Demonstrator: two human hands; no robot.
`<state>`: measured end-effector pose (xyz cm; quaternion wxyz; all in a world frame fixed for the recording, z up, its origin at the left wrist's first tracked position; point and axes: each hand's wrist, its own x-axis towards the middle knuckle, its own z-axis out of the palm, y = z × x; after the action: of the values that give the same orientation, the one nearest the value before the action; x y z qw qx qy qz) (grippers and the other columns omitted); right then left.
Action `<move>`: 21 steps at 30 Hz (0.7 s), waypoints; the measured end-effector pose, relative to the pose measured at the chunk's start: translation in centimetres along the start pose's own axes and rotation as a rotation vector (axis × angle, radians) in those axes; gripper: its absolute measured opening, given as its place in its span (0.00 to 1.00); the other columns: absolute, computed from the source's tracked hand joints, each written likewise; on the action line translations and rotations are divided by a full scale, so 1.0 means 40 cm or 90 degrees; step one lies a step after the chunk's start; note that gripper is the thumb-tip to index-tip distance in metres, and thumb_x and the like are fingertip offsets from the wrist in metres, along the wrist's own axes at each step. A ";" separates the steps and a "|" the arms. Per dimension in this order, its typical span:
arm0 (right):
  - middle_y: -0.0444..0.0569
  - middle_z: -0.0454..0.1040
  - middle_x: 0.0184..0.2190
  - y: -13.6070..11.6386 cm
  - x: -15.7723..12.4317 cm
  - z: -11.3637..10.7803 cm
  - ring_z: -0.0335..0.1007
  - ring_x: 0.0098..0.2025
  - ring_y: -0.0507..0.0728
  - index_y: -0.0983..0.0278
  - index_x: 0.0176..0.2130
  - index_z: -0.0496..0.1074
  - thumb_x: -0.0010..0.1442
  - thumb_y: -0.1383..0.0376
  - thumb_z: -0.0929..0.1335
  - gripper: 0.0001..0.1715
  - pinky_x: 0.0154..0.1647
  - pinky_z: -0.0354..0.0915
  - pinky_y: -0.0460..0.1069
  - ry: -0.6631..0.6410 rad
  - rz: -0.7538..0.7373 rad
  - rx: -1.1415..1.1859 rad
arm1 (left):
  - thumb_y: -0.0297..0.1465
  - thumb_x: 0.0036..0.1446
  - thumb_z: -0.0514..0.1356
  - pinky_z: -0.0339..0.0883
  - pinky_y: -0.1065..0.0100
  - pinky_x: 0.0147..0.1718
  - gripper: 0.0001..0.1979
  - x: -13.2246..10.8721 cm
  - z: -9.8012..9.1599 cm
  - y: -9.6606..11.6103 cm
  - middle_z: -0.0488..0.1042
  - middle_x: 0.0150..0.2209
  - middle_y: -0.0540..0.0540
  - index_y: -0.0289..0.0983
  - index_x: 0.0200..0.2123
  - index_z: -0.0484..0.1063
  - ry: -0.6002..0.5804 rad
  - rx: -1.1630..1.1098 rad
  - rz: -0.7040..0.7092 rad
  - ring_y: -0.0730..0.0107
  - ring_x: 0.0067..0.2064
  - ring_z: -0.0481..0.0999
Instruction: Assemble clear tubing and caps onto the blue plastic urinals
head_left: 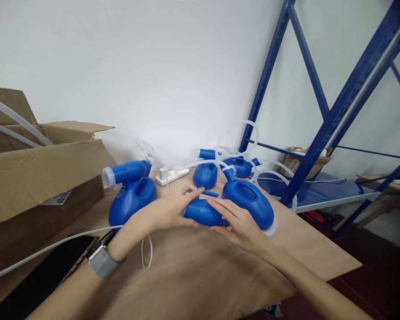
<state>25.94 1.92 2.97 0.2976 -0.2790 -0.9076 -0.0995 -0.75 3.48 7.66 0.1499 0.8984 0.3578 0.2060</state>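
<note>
Between my two hands lies a short blue plastic funnel piece, held low over the table. My left hand is closed on its left end, thumb below and fingers above. My right hand grips the right end, where a small clip-like part shows by the fingers. Just behind the piece is a thin blue strip; whether it is joined to it I cannot tell. A blue urinal bottle with a handle hole stands close to my right hand. Left of my left hand is another blue bottle with a similar funnel piece on top.
Further back are two more blue bottles, one upright, with clear tubes looping around. A white power strip lies near the wall. At left are an open cardboard box, a phone and a white cable. Blue shelving stands right.
</note>
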 end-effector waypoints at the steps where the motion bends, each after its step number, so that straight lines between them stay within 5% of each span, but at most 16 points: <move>1: 0.54 0.66 0.66 0.001 0.015 0.015 0.67 0.65 0.64 0.54 0.73 0.49 0.69 0.60 0.68 0.40 0.60 0.71 0.59 0.016 0.001 0.008 | 0.41 0.52 0.70 0.60 0.50 0.64 0.46 -0.001 0.000 0.001 0.64 0.67 0.39 0.46 0.71 0.55 0.055 0.000 0.000 0.47 0.68 0.64; 4: 0.58 0.65 0.66 -0.002 0.053 0.069 0.67 0.64 0.68 0.58 0.73 0.50 0.64 0.54 0.71 0.47 0.58 0.72 0.62 0.024 0.032 0.005 | 0.41 0.47 0.73 0.63 0.48 0.62 0.45 -0.017 0.016 0.006 0.68 0.64 0.38 0.42 0.66 0.61 0.190 -0.012 -0.044 0.46 0.64 0.68; 8: 0.61 0.72 0.60 -0.019 0.076 0.132 0.75 0.55 0.70 0.60 0.69 0.59 0.59 0.49 0.74 0.47 0.46 0.76 0.59 -0.021 0.094 -0.015 | 0.41 0.48 0.72 0.70 0.48 0.57 0.34 -0.066 0.074 0.000 0.74 0.57 0.37 0.38 0.57 0.70 0.237 -0.058 -0.145 0.47 0.58 0.74; 12: 0.60 0.72 0.61 -0.009 0.063 0.158 0.71 0.60 0.69 0.61 0.66 0.63 0.59 0.55 0.74 0.41 0.52 0.73 0.58 -0.032 0.038 -0.002 | 0.39 0.54 0.67 0.72 0.51 0.56 0.31 -0.121 0.104 -0.015 0.65 0.67 0.37 0.41 0.61 0.70 0.180 -0.157 -0.158 0.47 0.64 0.70; 16: 0.59 0.73 0.60 0.028 0.044 0.153 0.70 0.61 0.66 0.63 0.65 0.64 0.57 0.56 0.75 0.41 0.58 0.69 0.58 -0.048 -0.049 0.041 | 0.37 0.55 0.66 0.73 0.55 0.54 0.32 -0.155 0.078 -0.025 0.64 0.69 0.43 0.47 0.63 0.69 0.079 -0.208 -0.155 0.49 0.66 0.67; 21: 0.58 0.72 0.60 0.054 0.037 0.153 0.72 0.59 0.67 0.60 0.65 0.65 0.56 0.57 0.75 0.41 0.52 0.72 0.56 -0.083 0.042 0.012 | 0.37 0.60 0.61 0.65 0.48 0.61 0.31 -0.172 0.092 -0.056 0.62 0.70 0.43 0.49 0.67 0.64 0.028 0.009 -0.212 0.47 0.69 0.63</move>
<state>23.21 6.48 -1.02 0.2435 -0.3120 -0.9162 -0.0626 -4.84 -0.27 1.74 0.1678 0.8230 0.5062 0.1959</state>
